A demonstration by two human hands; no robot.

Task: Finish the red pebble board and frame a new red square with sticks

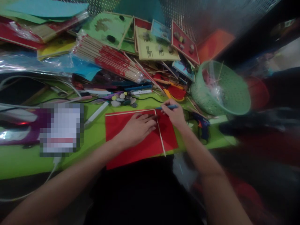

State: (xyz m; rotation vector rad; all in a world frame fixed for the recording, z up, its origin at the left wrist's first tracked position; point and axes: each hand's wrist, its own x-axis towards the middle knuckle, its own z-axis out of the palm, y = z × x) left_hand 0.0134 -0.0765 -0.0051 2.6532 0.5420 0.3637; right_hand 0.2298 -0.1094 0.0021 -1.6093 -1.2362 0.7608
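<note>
A red sheet lies in front of me on the green table. One thin pale wooden stick runs along its top edge, and a second stick crosses it from top to bottom near the right side. My left hand lies flat on the sheet, fingers stretched out towards the upper part of the crossing stick. In my right hand is a slim blue pen, pinched between the fingers, its tip close to the corner where the two sticks meet.
A blue glue gun lies right of the sheet, below a green basket. Behind are pebbles, a white marker, orange-handled scissors, bundled sticks and pebble pictures. A blurred-out device with a cable sits left.
</note>
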